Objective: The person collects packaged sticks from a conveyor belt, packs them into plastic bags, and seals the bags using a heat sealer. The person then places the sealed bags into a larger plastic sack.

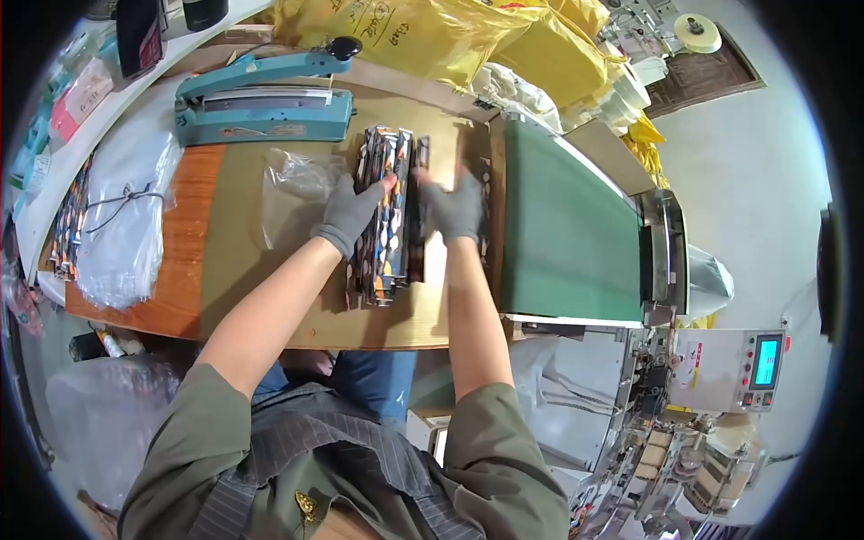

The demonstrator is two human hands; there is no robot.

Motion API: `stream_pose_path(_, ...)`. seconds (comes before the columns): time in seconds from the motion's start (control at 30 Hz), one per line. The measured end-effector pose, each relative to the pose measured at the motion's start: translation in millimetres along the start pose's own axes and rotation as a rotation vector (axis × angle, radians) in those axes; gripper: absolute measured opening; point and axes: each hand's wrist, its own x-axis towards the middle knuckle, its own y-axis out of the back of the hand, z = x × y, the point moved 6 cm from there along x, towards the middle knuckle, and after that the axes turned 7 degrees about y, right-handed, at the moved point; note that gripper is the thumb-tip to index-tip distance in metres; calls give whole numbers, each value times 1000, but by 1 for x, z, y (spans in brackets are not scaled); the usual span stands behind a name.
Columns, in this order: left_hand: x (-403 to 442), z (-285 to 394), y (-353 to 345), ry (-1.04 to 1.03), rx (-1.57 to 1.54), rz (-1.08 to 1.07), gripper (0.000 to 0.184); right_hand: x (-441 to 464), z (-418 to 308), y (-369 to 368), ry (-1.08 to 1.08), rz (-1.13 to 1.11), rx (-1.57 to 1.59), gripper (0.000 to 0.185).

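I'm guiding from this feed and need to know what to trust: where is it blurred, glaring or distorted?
Head view: right hand blurred at the fingers, the dark packet beside it smeared, left hand sharper; head view: bright glare on the tabletop by the packet stack; head view: wide-lens distortion bows the tabletop's front edge, and the corners go dark.

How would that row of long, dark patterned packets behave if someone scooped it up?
The patterned packets look straight along their length, so each is probably fairly stiff. Their ends sit unevenly, which suggests they are separate and may slide or fan apart when lifted. Each is slim, so one alone is likely light.
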Motion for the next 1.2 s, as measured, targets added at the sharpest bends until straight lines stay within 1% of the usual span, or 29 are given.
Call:
stream_pose_path(0.03, -3, -1, 2, -39, 0, 20, 68, -5, 26, 14, 44, 415, -315, 78)
stream_pose_path(0.07, -4, -4, 3, -79, 2, 40, 68, -10, 57, 18, -368, 216, -14, 84)
stream_pose_path(0.1, -3, -10, 0, -16, -1, 1, 68, -13, 61, 17, -424, 133, -69, 86)
stream_pose_path(0.13, -6, -11, -2, -41, 14, 38, 70, -15, 62, 12, -475, 50, -123, 87)
stream_pose_path(0.17, -3, -14, -11, -34, -79, -45, 71, -12, 30, 10, -282, -70, -197, 82)
stream_pose_path(0.2, -2, -19, -19, -22, -172, -125, 72, -18, 3, -2, -152, -71, 59, 78)
stream_pose_path(0.27, -6, -24, -17, 91, -171, -130, 68, -37, -29, -32, -156, -298, 359, 61)
stream_pose_path(0.33, -11, -19, -7, 93, -484, -402, 55, -56, -26, -68, -350, -477, 972, 43)
stream_pose_path(0.4, -25, -11, 15, 103, -429, -426, 53, -73, -52, -72, -466, -501, 1295, 40)
stream_pose_path(0.47, -38, 1, 33, 106, -371, -458, 52, -79, -70, -78, -373, -380, 1371, 41)
stream_pose_path(0.5, -46, 18, 45, -95, -343, -401, 54, -79, -88, -62, -202, -292, 1379, 46)
stream_pose_path(0.53, -58, 32, 56, -286, -311, -345, 57, -81, -101, -50, -103, -233, 1454, 64)
stream_pose_path(0.57, -80, 58, 66, -360, -308, -413, 82, -87, -125, -22, 70, -167, 1454, 74)
stream_pose_path(0.6, -91, 64, 75, -357, -301, -407, 82, -94, -148, 8, 243, -97, 1445, 85)
stream_pose_path(0.67, -114, 86, 91, -616, -238, -429, 101, -102, -163, 26, 353, -355, 1418, 105)
stream_pose_path(0.7, -118, 85, 95, -558, -183, -509, 110, -105, -166, 29, 383, -390, 1387, 111)
stream_pose_path(0.73, -118, 79, 103, -560, -176, -510, 110, -109, -170, 30, 411, -426, 1352, 117)
stream_pose_path(0.77, -121, 75, 107, -570, -133, -535, 109, -113, -179, 37, 452, -424, 1383, 124)
stream_pose_path(0.8, -125, 71, 110, -579, -91, -560, 108, -122, -181, 43, 389, -443, 1322, 122)
stream_pose_path(0.83, -130, 66, 108, -597, 18, -565, 92, -128, -188, 45, 400, -426, 1336, 119)
stream_pose_path(0.87, -133, 61, 108, -592, 14, -565, 92, -135, -195, 44, 407, -412, 1349, 116)
stream_pose_path(0.93, -137, 53, 108, -632, 87, -524, 70, -153, -208, 37, 313, -313, 1364, 89)
stream_pose_path(0.97, -145, 56, 113, -729, 83, -490, 54, -165, -222, 47, 166, -293, 1332, 85)
stream_pose_path(1.0, -159, 66, 118, -733, 83, -486, 54, -177, -227, 52, 16, -275, 1295, 81)
stream_pose_path(1.03, -175, 71, 122, -610, -18, -617, 53, -185, -230, 55, 83, -242, 1271, 73)
stream_pose_path(1.07, -190, 68, 124, -475, -121, -745, 52, -186, -227, 55, 71, -249, 1272, 73)
stream_pose_path(1.1, -194, 54, 125, -374, -207, -807, 46, -180, -232, 67, 412, -176, 1060, 70)
stream_pose_path(1.13, -194, 35, 123, -365, -211, -802, 46, -181, -234, 55, 348, -384, 1129, 67)
stream_pose_path(1.2, -194, -23, 105, 160, -640, -950, 63, -189, -234, 33, 172, -790, 1183, 63)
